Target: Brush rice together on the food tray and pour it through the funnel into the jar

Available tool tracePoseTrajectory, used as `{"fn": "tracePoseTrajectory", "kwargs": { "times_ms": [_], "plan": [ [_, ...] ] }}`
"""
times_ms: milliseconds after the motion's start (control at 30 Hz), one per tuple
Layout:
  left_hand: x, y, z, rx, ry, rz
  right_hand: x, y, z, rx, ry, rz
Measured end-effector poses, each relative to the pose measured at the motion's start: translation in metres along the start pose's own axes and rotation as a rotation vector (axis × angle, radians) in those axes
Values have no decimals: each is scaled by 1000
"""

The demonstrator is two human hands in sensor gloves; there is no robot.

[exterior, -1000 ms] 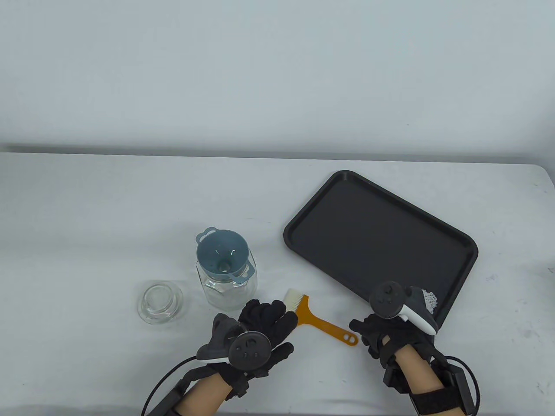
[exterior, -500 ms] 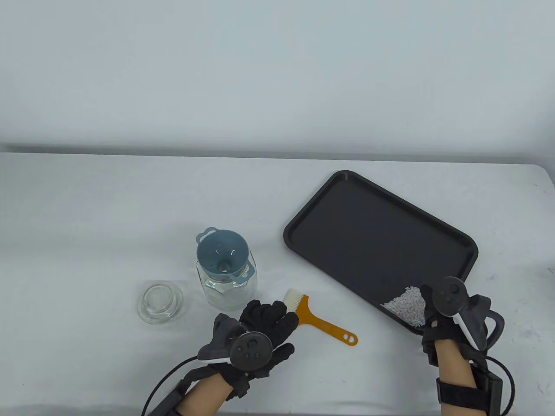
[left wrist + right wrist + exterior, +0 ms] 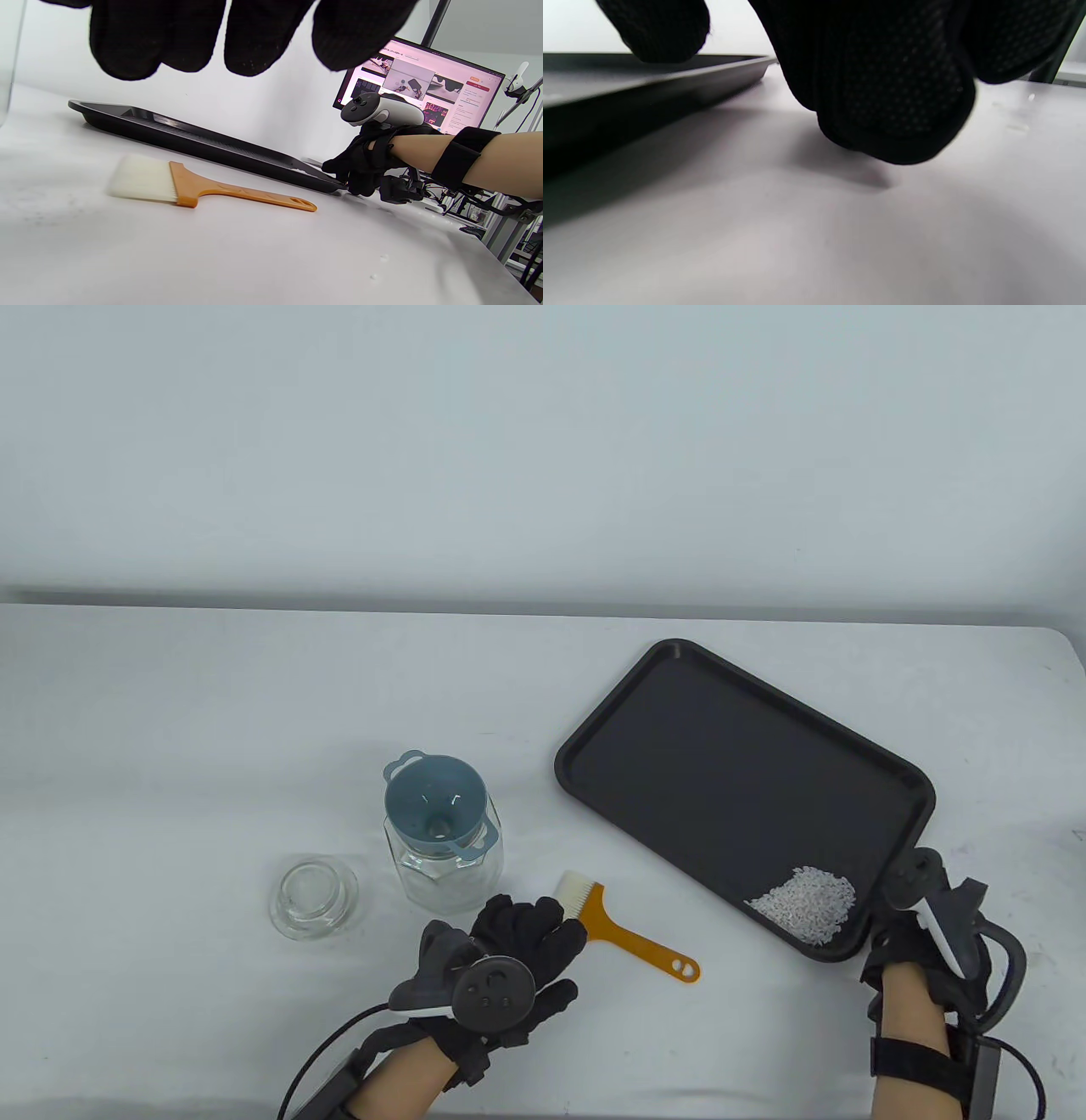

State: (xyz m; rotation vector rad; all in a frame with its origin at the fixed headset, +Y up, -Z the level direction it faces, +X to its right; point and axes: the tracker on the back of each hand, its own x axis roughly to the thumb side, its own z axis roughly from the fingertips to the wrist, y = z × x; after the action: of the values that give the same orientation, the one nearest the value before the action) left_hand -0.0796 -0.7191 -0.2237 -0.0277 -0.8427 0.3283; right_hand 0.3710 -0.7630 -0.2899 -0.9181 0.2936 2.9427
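The black food tray (image 3: 721, 763) lies flat at the right, with a small heap of white rice (image 3: 806, 903) in its near right corner. My right hand (image 3: 899, 912) is at that corner; its thumb (image 3: 666, 29) hangs over the tray rim (image 3: 649, 80) and its curled fingers (image 3: 895, 118) hover just above the table beside the edge, holding nothing. The orange brush (image 3: 632, 946) with white bristles lies on the table left of the tray. My left hand (image 3: 526, 933) rests flat and open, its fingertips (image 3: 254, 46) above the bristles (image 3: 142, 178). A blue funnel (image 3: 437, 802) sits in the glass jar (image 3: 445, 869).
A glass lid (image 3: 312, 897) lies left of the jar. The table's far edge meets a pale wall. A monitor (image 3: 424, 93) and stands are off the table's right side.
My right hand moved right, from beside the brush handle across the tray's near corner to just outside it, uncovering the rice heap. The left hand, brush, jar and tray stayed put.
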Motion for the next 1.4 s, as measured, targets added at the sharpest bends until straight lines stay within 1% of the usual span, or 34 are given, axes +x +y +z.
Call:
{"fn": "tracePoseTrajectory", "kwargs": {
  "times_ms": [267, 433, 533, 633, 667, 733, 867, 967, 1033, 1100, 1133, 1200, 1300, 1400],
  "plan": [
    [2, -2, -1, -6, -4, 2, 7, 3, -4, 5, -19, -49],
    [1, -2, -1, -9, 2, 6, 13, 4, -5, 42, -37, -125],
    [0, -3, -2, -15, 7, 10, 18, 5, -6, 54, -38, -111],
    [0, -3, -2, -19, 10, 12, 22, 6, -5, 41, -35, -104],
    [-1, -3, -2, -20, 11, 12, 22, 6, -5, 49, -35, -113],
    [-1, -3, -2, -21, 12, 12, 20, 6, -5, 120, -25, -167],
    [-1, -3, -2, -25, 15, 12, 11, 8, -4, 163, -15, -341],
    [-1, -4, -2, -28, 16, 14, 7, 8, -2, 172, -19, -430],
    [-1, -4, -2, -27, 16, 13, 2, 7, 0, 181, -22, -546],
    [-1, -3, -2, -26, 16, 12, -2, 8, 1, 173, -26, -742],
    [-1, -3, -2, -25, 16, 13, -4, 12, 2, 190, -36, -903],
    [-1, -3, -2, -23, 16, 12, -5, 17, 2, 206, -40, -1056],
    [-1, -3, -2, -20, 16, 11, -5, 22, 4, 210, -30, -1147],
    [-1, -2, -1, -12, 16, 11, -5, 25, 3, 224, -57, -1221]
  ]
}}
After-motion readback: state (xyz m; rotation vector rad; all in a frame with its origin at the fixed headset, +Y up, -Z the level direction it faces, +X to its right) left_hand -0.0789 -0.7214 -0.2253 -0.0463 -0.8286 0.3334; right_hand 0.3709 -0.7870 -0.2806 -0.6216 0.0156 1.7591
